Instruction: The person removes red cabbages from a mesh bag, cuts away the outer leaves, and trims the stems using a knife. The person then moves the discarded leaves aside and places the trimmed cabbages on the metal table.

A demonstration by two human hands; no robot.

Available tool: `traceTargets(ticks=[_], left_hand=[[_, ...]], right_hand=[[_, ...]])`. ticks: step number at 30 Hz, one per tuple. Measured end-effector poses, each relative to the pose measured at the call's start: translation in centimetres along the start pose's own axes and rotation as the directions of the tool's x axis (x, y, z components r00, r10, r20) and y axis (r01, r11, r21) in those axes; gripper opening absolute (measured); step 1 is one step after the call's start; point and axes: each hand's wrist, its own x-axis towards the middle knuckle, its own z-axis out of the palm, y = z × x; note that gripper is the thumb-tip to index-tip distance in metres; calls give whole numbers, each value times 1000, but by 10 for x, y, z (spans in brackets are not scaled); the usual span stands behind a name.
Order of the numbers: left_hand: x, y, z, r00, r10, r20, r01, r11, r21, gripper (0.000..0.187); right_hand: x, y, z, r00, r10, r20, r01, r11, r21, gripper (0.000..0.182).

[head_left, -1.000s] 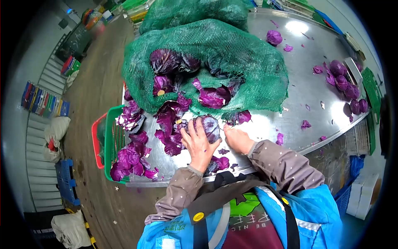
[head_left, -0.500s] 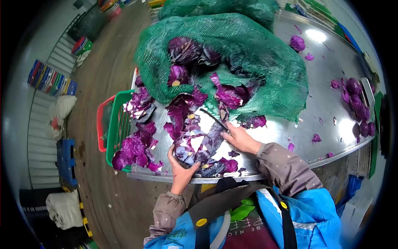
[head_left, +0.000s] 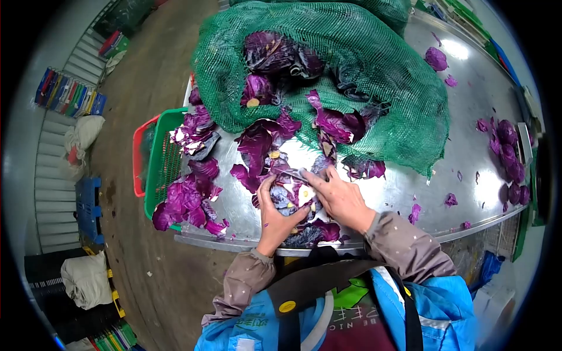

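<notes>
- Red cabbage head: purple, outer leaves ragged, pale cut stem showing.
- Left hand cupped around its side.
- Right hand gripping its top leaves.

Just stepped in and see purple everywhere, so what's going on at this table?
A person is working on a red cabbage at the near edge of a metal table. The left hand grips it while the right hand presses on its top. Loose purple leaves lie beside it by a green basket, and a green net sack of cabbages sits behind.
</notes>
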Motion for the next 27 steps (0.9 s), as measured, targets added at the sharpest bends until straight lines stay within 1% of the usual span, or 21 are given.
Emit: traceTargets(ticks=[2, 3, 4, 6, 7, 8, 10, 12, 13, 14, 16, 17, 18, 20, 21, 22, 24, 25, 26, 27], left_hand=[[10, 3, 4, 1000, 3, 10, -4, 999, 40, 88], [15, 8, 3, 999, -41, 19, 41, 999, 25, 87], [17, 12, 3, 999, -50, 18, 49, 998, 41, 87], [20, 11, 5, 997, -78, 2, 78, 997, 23, 88], [21, 8, 5, 998, -55, 6, 55, 997, 45, 89], [22, 6, 4, 999, -32, 12, 31, 997, 67, 90], [23, 9, 3, 999, -21, 46, 18, 997, 78, 92], [23, 9, 1, 994, 15, 111, -28, 993, 115, 95], [25, 7, -3, 982, 11, 190, -37, 990, 137, 102], [25, 8, -7, 980, 16, 198, -44, 990, 133, 102], [26, 9, -12, 960, 92, 263, -126, 985, 115, 107], [29, 6, -12, 953, 59, 296, -97, 988, 119, 112], [30, 7, -12, 959, 40, 280, -89, 982, 164, 111], [34, 16, -8, 964, 10, 266, -59, 983, 176, 107], [37, 17, -4, 962, 17, 273, -67, 983, 173, 107], [39, 17, 1, 972, 38, 231, -78, 983, 169, 105], [42, 13, 10, 984, 88, 156, -112, 981, 155, 104], [45, 14, 13, 982, 97, 162, -122, 981, 151, 104], [47, 14, 17, 980, 105, 168, -130, 980, 147, 104], [47, 17, 18, 981, 103, 164, -130, 979, 158, 105]], right_hand=[[17, 9, -2, 998, 60, -18, -62, 984, -165, 40], [24, 20, 8, 997, 47, -64, -57, 986, -159, 36], [31, 24, 12, 994, 59, -88, -75, 980, -184, 35], [40, 29, 13, 994, 92, -64, -101, 983, -153, 34], [44, 32, 13, 994, 97, -51, -103, 985, -138, 33], [46, 42, 20, 995, 38, -92, -50, 990, -128, 34], [45, 52, 24, 996, 47, -70, -53, 995, -87, 36], [34, 50, 22, 992, 109, -61, -113, 991, -73, 37], [26, 41, 12, 984, 180, -8, -181, 983, -34, 39], [19, 30, 1, 970, 240, 37, -241, 970, 22, 41], [0, 17, -13, 984, 170, -45, -167, 984, 64, 43], [-11, 17, -12, 988, 127, -90, -122, 990, 64, 37], [-22, 20, -5, 992, 53, -118, -59, 997, -44, 29], [-39, 14, -4, 988, 153, -3, -153, 988, -10, 22], [-45, 18, 1, 993, 94, -77, -98, 993, -57, 22], [-47, 14, -2, 991, 101, -85, -107, 992, -60, 22], [-49, 5, -11, 987, 158, -8, -157, 976, -150, 21], [-51, 7, -8, 991, 129, -37, -133, 975, -180, 21], [-52, 7, -7, 989, 140, -44, -145, 973, -182, 21], [-51, 8, -6, 989, 144, -36, -148, 961, -232, 21]])
